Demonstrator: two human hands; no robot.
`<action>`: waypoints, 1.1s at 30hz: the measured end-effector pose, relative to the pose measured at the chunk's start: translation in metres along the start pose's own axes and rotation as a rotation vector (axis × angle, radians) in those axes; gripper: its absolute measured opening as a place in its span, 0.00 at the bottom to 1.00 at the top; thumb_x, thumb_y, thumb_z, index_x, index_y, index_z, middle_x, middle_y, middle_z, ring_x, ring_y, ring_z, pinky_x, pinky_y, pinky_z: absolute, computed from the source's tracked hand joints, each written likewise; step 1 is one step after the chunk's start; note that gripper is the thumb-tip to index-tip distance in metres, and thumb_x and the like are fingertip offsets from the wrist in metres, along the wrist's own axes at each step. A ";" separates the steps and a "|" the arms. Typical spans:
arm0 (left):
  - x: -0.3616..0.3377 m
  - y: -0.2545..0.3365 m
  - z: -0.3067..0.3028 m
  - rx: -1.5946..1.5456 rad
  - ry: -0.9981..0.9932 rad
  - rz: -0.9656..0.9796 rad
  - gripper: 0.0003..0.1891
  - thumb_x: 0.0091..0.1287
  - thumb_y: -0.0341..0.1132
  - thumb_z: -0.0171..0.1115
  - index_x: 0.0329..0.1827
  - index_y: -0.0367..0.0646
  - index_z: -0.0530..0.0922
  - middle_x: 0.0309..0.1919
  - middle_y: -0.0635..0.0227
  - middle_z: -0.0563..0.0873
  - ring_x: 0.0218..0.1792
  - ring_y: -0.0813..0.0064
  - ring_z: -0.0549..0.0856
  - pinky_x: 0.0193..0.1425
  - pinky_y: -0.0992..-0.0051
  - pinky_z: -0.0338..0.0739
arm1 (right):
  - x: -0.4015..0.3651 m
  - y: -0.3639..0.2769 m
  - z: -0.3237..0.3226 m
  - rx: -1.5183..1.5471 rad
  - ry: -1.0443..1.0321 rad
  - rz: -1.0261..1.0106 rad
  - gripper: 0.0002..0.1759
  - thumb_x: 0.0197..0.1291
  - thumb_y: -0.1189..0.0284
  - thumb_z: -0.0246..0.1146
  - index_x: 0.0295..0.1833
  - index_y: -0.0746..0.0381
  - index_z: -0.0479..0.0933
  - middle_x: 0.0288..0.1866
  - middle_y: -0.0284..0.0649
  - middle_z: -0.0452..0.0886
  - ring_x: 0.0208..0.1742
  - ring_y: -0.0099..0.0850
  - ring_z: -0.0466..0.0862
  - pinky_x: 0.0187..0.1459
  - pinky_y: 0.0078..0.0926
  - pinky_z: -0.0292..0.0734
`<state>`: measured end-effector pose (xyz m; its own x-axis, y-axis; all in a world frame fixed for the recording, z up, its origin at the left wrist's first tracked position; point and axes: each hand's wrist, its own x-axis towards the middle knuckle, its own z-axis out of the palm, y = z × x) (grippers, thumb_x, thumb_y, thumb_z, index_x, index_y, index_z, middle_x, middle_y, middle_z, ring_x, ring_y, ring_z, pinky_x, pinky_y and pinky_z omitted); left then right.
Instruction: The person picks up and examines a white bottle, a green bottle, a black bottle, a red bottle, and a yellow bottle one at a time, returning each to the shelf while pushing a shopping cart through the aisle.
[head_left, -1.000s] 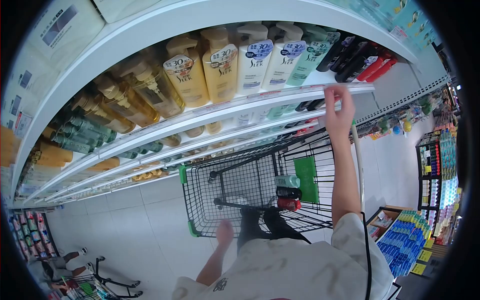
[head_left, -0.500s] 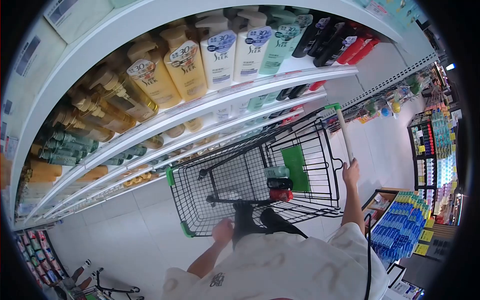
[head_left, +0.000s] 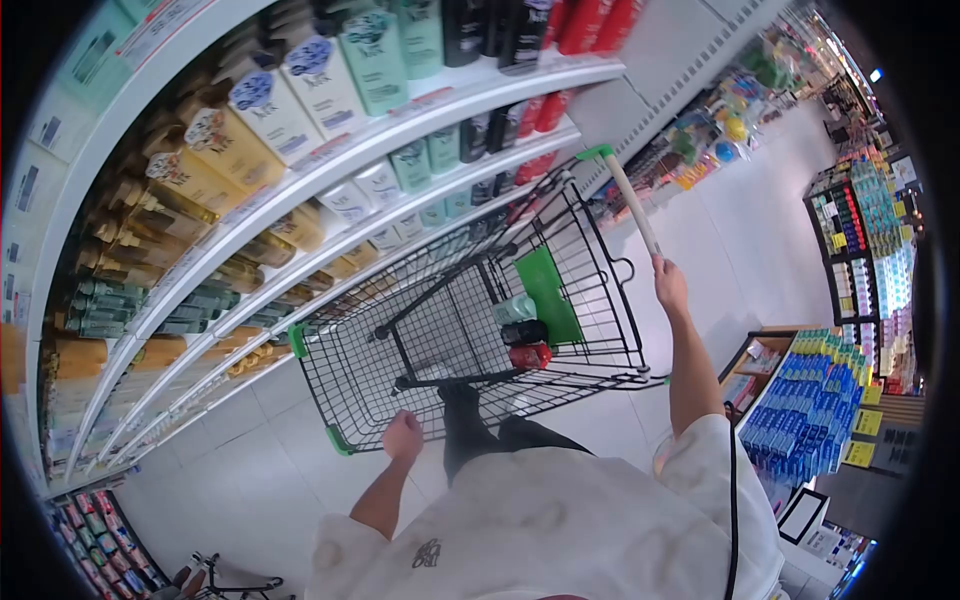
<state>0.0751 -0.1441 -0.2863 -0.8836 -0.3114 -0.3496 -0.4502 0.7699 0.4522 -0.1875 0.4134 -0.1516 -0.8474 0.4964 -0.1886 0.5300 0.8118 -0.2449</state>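
Note:
My right hand point(head_left: 670, 284) is wrapped round the end of the pale handle point(head_left: 630, 200) of a wire shopping cart point(head_left: 298, 342). Low beside the cart's green front corner, my left hand point(head_left: 403, 437) hangs with its fingers curled in and nothing visible in them. Inside the cart lie a pale green bottle point(head_left: 515, 309), a black bottle point(head_left: 525, 333) and a red bottle point(head_left: 530, 356), side by side against a green panel point(head_left: 550, 294).
Curved white shelves point(head_left: 400, 115) on the left carry yellow, white, green, black and red bottles. A stand of blue boxes point(head_left: 808, 405) is at right, with a product rack point(head_left: 850, 240) beyond. Another cart point(head_left: 235, 583) shows at lower left.
The cart and both hands sit further left in view. The shelves have slid and turned within the view as the camera moved. My right hand keeps its hold on the handle.

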 end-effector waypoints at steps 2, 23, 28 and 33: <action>-0.004 0.009 0.004 0.097 -0.072 -0.075 0.06 0.65 0.38 0.57 0.35 0.52 0.81 0.29 0.63 0.86 0.33 0.55 0.85 0.35 0.57 0.77 | -0.002 0.006 -0.004 -0.015 0.060 -0.041 0.32 0.72 0.48 0.41 0.46 0.64 0.79 0.42 0.59 0.83 0.48 0.59 0.81 0.50 0.54 0.73; -0.028 0.067 0.053 0.163 0.000 0.020 0.05 0.63 0.38 0.59 0.34 0.50 0.79 0.27 0.61 0.86 0.32 0.52 0.85 0.35 0.56 0.78 | -0.004 0.092 -0.040 -0.047 0.166 0.110 0.33 0.68 0.45 0.46 0.41 0.65 0.83 0.35 0.57 0.85 0.40 0.54 0.85 0.45 0.51 0.78; -0.029 0.074 0.054 0.225 -0.035 -0.017 0.07 0.64 0.39 0.56 0.35 0.48 0.79 0.29 0.59 0.86 0.35 0.51 0.85 0.38 0.55 0.77 | -0.011 0.093 -0.046 -0.065 0.187 0.144 0.33 0.67 0.45 0.47 0.41 0.64 0.83 0.34 0.55 0.85 0.40 0.53 0.86 0.44 0.50 0.79; -0.030 0.075 0.055 0.214 -0.016 0.035 0.07 0.63 0.38 0.56 0.35 0.47 0.80 0.28 0.56 0.86 0.34 0.49 0.85 0.37 0.53 0.78 | -0.012 0.094 -0.047 -0.072 0.190 0.143 0.33 0.67 0.45 0.47 0.40 0.64 0.82 0.33 0.54 0.85 0.38 0.52 0.86 0.43 0.49 0.79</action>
<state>0.0755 -0.0467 -0.2869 -0.8954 -0.2744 -0.3508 -0.3801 0.8813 0.2808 -0.1293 0.4984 -0.1276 -0.7579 0.6515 -0.0322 0.6475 0.7453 -0.1591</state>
